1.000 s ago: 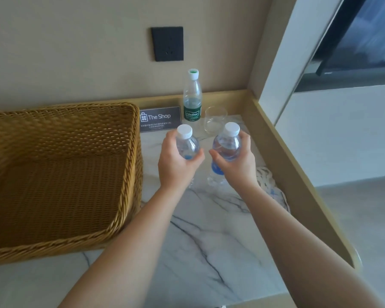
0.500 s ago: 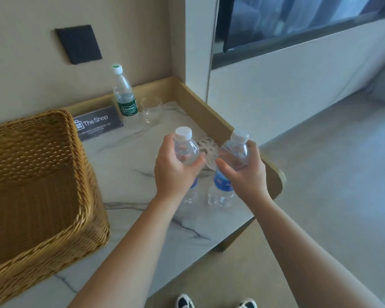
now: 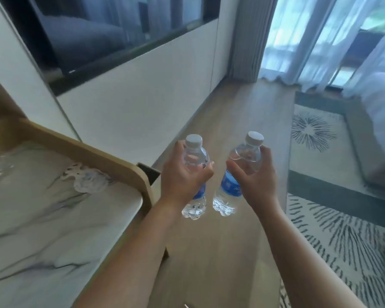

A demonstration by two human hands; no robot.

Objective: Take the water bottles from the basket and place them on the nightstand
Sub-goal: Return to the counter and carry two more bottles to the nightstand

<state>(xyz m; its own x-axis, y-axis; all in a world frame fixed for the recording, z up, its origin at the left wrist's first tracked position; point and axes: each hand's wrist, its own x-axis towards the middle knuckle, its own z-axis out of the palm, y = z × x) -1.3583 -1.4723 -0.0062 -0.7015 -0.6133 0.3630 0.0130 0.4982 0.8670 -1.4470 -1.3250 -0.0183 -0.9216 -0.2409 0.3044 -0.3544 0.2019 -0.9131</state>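
I hold two small clear water bottles with white caps and blue labels, both upright in the air over the wooden floor. My left hand [image 3: 183,174] grips the left water bottle [image 3: 196,155] around its middle. My right hand [image 3: 252,177] grips the right water bottle [image 3: 246,156] the same way. The bottles are a short gap apart, just right of the marble counter's corner. The basket is out of view, and I see no nightstand.
The marble counter [image 3: 42,218] with a raised wooden rim [image 3: 111,158] fills the lower left; a coiled white cable [image 3: 87,177] lies on it. A patterned rug [image 3: 342,218] covers the floor at right. White curtains [image 3: 320,41] hang at the far end.
My view has swung right, away from the basket and counter toward the room. Both hands have carried the bottles off the counter's edge and now hold them over the floor.
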